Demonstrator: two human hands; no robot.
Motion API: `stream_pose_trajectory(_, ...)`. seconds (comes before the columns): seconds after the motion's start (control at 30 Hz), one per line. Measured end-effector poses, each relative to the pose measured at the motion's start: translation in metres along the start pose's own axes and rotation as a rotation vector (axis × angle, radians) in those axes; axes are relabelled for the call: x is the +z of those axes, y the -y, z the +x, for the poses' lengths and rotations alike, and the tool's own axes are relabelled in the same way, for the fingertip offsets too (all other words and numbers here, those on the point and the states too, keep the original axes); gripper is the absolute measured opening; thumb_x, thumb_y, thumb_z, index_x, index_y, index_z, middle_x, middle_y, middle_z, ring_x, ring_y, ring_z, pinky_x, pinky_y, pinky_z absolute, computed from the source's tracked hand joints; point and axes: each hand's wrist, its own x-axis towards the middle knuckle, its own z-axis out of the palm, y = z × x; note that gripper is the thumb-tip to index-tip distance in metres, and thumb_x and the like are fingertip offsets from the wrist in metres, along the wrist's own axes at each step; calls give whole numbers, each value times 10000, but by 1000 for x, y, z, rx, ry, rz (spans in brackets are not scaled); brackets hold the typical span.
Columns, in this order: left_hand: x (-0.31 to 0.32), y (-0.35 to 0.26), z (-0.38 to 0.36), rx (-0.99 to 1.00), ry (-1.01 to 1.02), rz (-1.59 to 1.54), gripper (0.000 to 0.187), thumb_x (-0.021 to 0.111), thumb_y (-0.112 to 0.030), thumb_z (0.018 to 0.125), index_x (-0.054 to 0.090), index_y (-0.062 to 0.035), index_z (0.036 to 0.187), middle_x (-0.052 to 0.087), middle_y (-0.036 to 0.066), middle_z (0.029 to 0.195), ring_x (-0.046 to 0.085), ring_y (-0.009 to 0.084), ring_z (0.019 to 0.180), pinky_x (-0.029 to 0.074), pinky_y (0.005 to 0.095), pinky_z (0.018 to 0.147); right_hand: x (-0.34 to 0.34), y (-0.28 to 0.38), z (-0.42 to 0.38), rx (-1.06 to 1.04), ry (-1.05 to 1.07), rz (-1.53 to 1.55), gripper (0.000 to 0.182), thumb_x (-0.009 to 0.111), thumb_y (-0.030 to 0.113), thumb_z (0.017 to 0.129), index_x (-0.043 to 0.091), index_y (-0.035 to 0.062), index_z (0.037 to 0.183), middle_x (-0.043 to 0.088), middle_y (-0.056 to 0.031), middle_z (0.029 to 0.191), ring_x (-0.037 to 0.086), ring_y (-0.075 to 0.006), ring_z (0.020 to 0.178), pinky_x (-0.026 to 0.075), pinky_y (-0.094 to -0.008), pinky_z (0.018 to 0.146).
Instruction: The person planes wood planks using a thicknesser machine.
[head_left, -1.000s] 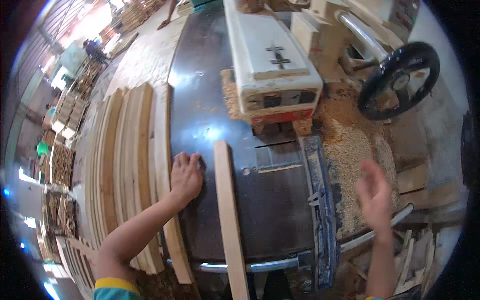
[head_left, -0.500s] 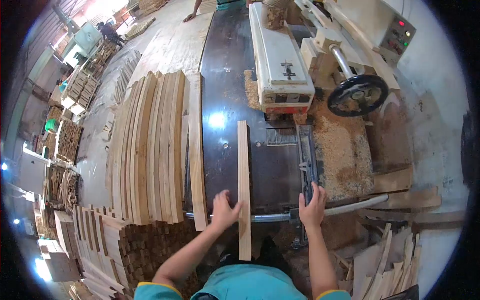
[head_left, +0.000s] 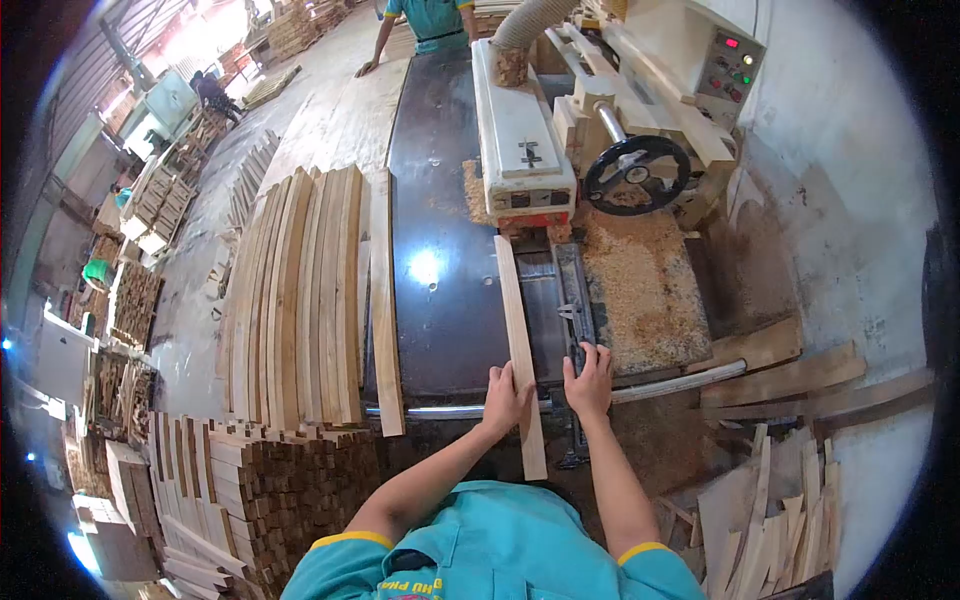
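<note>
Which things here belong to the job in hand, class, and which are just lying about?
In the job:
Wooden strip, left hand against it
Metal guide, right hand at its near end
Dark tabletop
White machine
Probably the row of long boards

Apparently just lying about:
Sawdust
Scrap wood at lower right

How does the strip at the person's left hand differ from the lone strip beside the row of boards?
The strip at the left hand has that hand against it; no hand touches the lone strip. The first points toward the white machine housing; the lone strip lies beside the row of boards. In view, the first slants more than the second. Both are pale wood.
</note>
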Motion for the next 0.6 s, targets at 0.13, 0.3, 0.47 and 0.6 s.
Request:
stream_pose_trajectory(0.13,30,-11,1,54,30,-44,501,691,-224,978,460,66,1316,506,281,1144,582,461,1012,512,495,895,-5,1,0,-69,-38,-3,476,682,348,964,544,81,1333,480,-197,1307,476,-422,1269,429,-537,1049)
stream_pose_trajectory(0.3,51,-17,9,118,23,-52,505,681,-197,975,444,92,1315,497,304,1149,564,484,1041,500,504,914,-6,3,0,-26,-12,15,491,690,339,949,539,83,1340,477,-198,1326,487,-429,1265,451,-530,1040)
stream_pose_trajectory(0.47,65,-19,13,138,-10,-74,550,663,-145,955,415,118,1369,500,319,1155,547,498,1073,483,509,954,0,0,1,-79,-82,52,477,710,296,923,562,60,1310,512,-200,1278,486,-416,1246,434,-509,1059)
stream_pose_trajectory(0.6,62,-14,15,58,97,-123,638,676,-137,960,382,119,1466,496,283,1211,593,418,1053,527,451,905,1,-5,2,-68,-33,59,495,708,304,927,540,76,1334,485,-203,1319,468,-431,1281,428,-542,1069)
